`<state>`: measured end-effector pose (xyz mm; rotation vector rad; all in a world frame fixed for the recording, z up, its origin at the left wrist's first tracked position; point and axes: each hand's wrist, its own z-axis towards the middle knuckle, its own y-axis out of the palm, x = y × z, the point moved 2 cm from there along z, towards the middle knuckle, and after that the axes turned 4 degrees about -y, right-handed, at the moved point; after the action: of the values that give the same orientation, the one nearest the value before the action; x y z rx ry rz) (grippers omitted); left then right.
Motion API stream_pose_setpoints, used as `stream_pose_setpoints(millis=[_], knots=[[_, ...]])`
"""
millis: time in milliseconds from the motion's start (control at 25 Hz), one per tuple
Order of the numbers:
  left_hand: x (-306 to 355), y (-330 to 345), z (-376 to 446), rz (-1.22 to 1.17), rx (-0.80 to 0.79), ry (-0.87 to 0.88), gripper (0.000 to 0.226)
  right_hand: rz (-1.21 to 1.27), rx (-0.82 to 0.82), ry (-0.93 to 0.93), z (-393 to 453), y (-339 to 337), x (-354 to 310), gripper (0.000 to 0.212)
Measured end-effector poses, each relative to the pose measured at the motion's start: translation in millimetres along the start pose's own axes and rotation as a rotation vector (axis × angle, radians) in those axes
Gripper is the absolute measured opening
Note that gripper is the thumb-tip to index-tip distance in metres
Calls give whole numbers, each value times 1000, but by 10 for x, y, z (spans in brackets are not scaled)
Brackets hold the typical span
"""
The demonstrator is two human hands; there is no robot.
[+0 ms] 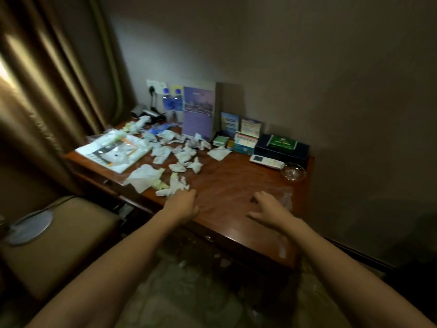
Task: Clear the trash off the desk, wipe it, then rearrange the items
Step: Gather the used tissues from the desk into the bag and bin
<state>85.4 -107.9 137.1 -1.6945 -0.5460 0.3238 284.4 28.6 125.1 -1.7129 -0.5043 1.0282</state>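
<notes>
Desk (231, 185): left hand (183, 202) curled at tissues (173, 185), gathering; right hand (269, 209) spread, on plastic (285, 200).

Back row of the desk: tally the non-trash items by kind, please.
Water bottles: 2
Purple brochure stand: 1
Small upright cards: 2
Dark tissue box: 1
Glass ashtray: 1
White remote: 1
Total: 8

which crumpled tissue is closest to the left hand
The tissue at the desk's front edge, touching the left hand's fingertips. The others lie farther back.
</notes>
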Motion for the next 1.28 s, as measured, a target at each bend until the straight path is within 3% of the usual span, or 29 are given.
stream_pose_setpoints(millis=[160,360,760,880,1080,1280], knots=[[-946,-92,-135,-34,35,-104,31,11,10,-58,554,248,-778,50],[-1632,-9,-213,-115,53,-198,30,25,-54,-106,958,557,-1335,50],[-2220,456,488,-162,-88,-288,43,125,-114,-33,2005,1255,-1465,51],[-2388,409,924,-159,-149,-292,45,163,-121,55,2418,1391,-1481,61],[-2542,266,1558,-227,-121,-308,67,161,-179,274,2784,1634,-1384,96],[-2487,440,1979,-282,-125,-320,92,212,-212,419,2930,1802,-1375,99]])
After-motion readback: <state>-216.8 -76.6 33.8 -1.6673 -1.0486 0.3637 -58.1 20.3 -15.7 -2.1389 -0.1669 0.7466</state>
